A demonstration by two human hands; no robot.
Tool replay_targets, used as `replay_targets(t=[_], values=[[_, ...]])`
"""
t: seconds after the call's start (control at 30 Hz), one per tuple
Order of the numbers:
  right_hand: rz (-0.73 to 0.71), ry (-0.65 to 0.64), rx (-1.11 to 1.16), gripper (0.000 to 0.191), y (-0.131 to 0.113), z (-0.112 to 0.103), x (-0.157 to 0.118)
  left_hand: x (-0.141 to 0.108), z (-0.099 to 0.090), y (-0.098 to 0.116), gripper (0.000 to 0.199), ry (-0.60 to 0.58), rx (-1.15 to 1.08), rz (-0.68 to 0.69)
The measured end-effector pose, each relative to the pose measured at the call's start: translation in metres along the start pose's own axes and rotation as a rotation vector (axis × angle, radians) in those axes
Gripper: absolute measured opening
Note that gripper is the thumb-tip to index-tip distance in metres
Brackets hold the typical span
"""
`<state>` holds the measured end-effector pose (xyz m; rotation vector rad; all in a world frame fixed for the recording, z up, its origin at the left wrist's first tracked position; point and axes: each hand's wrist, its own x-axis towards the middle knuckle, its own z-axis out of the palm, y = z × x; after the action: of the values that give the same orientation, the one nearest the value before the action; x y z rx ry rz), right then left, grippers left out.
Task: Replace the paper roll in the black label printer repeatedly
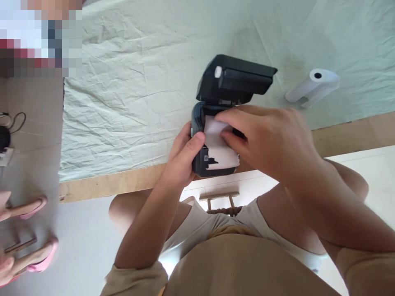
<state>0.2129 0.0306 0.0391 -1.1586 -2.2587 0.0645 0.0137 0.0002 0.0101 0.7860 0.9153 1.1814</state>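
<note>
A small black printer is tilted at the table's near edge, its black lid swung up and away from me. Inside its bay lies white paper with a ragged torn end hanging over the near side. My left hand grips the printer's left side, thumb on the rim. Over the right part of the bay is my right hand, thumb and index finger on the paper, the other fingers partly hidden. To the right, a white paper roll with a loose end lies on the cloth.
A pale green wrinkled cloth covers the table, whose wooden edge runs along my side. At the far left are another person's feet in pink slippers and a black cable. A wooden stool shows between my legs.
</note>
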Motion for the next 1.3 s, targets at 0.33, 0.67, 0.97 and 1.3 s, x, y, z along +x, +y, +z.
replay_targets(t=[0.33, 0.67, 0.97, 1.3], values=[[-0.043, -0.162, 0.272, 0.038, 0.007, -0.021, 0.012, -0.003, -0.001, 0.004, 0.035, 0.076, 0.030, -0.061], [0.507, 0.139, 0.978, 0.034, 0.051, 0.015, 0.008, 0.001, -0.002, 0.001, 0.029, 0.166, -0.032, 0.008], [0.250, 0.067, 0.286, 0.043, 0.071, 0.010, -0.014, 0.001, -0.003, 0.001, 0.029, 0.158, -0.014, 0.011], [0.175, -0.023, 0.236, 0.066, 0.090, 0.026, -0.024, 0.002, -0.005, -0.001, 0.029, 0.140, -0.007, 0.017]])
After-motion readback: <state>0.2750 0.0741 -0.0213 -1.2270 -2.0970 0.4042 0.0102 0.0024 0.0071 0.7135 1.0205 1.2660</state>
